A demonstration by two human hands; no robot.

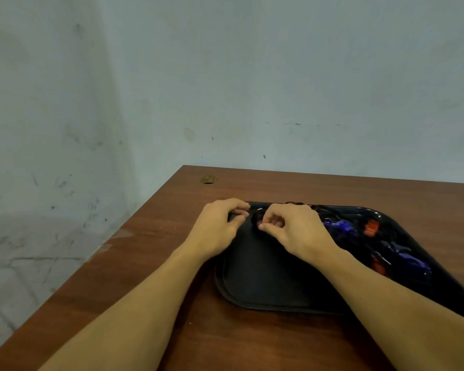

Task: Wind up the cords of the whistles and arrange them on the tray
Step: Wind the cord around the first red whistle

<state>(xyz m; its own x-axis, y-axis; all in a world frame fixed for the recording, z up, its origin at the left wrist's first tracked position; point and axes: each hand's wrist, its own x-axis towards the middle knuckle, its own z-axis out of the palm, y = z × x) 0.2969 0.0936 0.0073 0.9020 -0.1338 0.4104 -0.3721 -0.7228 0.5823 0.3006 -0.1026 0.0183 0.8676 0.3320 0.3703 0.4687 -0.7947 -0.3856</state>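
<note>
At frame centre, left hand (220,223) and right hand (292,226) pinch a dark cord with curled fingers over the black tray (265,285) (whistles (343,227) piled right). Best keep loops small, tension even.

Both hands, left (220,226) and right (292,226), reach forward, fingers curled, nearly touching

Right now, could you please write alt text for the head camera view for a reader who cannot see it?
Two bare hands, the left hand and the right hand, pinch something small and dark over the far end of a black tray on a brown wooden table. Blue whistles and an orange whistle lie with dark cords along the tray's right side.
</note>
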